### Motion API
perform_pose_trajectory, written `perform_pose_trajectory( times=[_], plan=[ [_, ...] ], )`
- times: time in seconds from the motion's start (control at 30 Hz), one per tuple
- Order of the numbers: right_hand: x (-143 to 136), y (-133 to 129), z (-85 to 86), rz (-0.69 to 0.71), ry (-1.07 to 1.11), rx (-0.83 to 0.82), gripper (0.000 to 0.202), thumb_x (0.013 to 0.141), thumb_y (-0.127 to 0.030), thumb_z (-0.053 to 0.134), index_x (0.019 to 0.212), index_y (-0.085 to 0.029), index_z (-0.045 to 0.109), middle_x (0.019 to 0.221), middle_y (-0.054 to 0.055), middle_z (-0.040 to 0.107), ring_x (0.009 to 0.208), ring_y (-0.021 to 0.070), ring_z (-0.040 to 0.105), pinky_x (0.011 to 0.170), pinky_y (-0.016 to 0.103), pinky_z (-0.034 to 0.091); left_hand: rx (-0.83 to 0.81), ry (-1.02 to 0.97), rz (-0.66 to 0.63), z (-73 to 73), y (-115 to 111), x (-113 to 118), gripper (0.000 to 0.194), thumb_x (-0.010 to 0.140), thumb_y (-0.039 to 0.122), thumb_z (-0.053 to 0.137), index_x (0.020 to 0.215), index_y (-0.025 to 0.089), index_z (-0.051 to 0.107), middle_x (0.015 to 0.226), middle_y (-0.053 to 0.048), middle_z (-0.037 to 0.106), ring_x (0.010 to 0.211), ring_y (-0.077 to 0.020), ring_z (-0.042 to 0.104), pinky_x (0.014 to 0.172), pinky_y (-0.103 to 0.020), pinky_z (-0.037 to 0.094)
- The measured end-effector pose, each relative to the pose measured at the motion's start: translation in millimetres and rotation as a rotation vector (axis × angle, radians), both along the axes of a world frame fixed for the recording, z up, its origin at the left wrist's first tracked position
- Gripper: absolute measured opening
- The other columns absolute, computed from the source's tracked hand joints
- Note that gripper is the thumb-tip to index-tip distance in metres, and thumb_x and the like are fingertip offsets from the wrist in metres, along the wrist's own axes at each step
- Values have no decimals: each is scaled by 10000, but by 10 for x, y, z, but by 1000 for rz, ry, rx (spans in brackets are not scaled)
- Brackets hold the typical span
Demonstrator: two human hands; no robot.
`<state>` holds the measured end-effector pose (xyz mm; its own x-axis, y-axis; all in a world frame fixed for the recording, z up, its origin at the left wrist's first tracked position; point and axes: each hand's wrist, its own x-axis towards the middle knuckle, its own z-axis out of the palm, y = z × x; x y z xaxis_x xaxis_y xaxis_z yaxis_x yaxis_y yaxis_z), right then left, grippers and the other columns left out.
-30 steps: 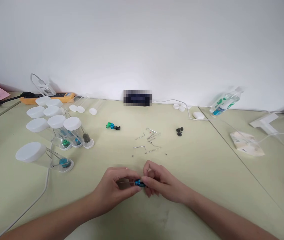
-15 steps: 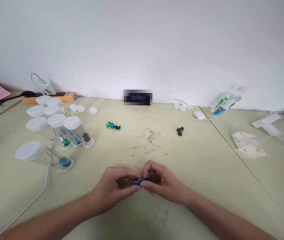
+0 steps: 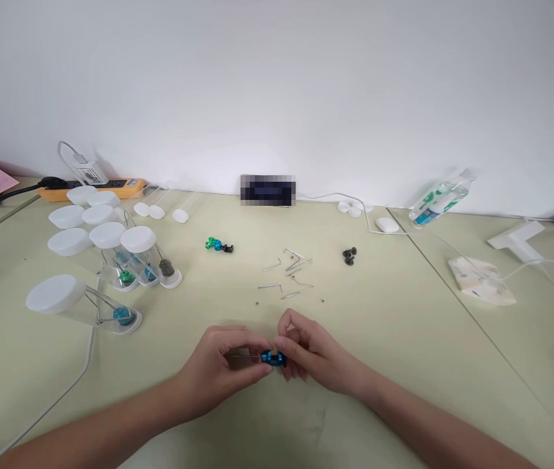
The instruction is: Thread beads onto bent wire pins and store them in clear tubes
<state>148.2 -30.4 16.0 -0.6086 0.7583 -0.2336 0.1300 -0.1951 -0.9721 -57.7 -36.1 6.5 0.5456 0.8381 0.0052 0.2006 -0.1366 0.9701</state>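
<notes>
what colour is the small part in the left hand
The small part is shiny blue with black; head view, the only one.

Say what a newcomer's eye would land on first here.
Probably the white-topped clear tubes grouped at the left of the table. Then, front and centre, the left hand holding a shiny blue-and-black part, the right hand at its end. Beyond them lie scattered metal rods.

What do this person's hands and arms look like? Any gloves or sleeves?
No gloves: the left hand and right hand are bare. No sleeve, watch or bracelet shows on the left forearm or right forearm. A small glint at a left finger may be a ring, but it is too small to be sure.
</notes>
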Motion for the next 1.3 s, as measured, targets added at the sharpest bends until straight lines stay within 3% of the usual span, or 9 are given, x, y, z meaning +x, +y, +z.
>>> perform_pose_trajectory(
  times=[0.17,0.33,0.5,0.67,0.83,0.97,1.13,1.3],
  plan=[
    [0,8,13,15,-29,53,291,846,-447,534,804,-189,405,677,-26,521,539,71,459,472,183,348,34,30,24,7,9,0,170,769,265,624,892,166,689,767,-50,667,707,-155,612,646,-248,514],
    [-9,14,17,-7,2,1,293,908,-488,375,843,-202,368,631,-23,548,521,87,483,488,205,387,-3,-6,7,-5,13,6,187,775,251,621,931,168,682,821,-63,671,736,-160,626,696,-265,519],
    [10,18,16,4,3,59,303,806,-430,601,814,-182,428,702,-26,506,549,68,459,496,191,371,25,28,39,-5,15,4,153,760,249,634,870,155,682,775,-56,664,708,-154,607,638,-244,511],
    [1,19,25,20,-17,9,298,887,-472,438,813,-185,411,624,-24,527,518,78,459,462,192,352,21,33,14,-4,10,1,196,765,259,629,930,168,682,800,-57,667,728,-157,618,679,-259,514],
    [4,14,43,46,0,35,300,820,-434,578,807,-184,414,645,-30,515,553,76,454,482,189,342,21,18,41,-13,12,4,166,767,274,626,866,153,682,774,-57,665,711,-157,613,651,-251,513],
    [7,3,29,60,-2,0,275,884,-458,458,840,-195,388,615,-26,534,546,90,487,474,192,343,12,4,23,-13,5,6,180,772,264,621,909,165,682,785,-55,669,713,-155,617,663,-256,514],
    [-9,-1,22,22,-23,58,305,839,-467,534,818,-192,405,670,-24,528,545,73,447,492,190,349,15,0,48,-3,3,7,166,763,262,631,878,155,686,780,-55,673,715,-158,618,650,-251,515],
    [-15,8,18,31,-15,11,307,897,-501,392,844,-198,385,627,-20,548,527,88,476,500,207,383,-24,-47,3,7,7,9,197,777,251,618,943,167,682,826,-61,679,745,-160,631,701,-266,520]
  ],
)
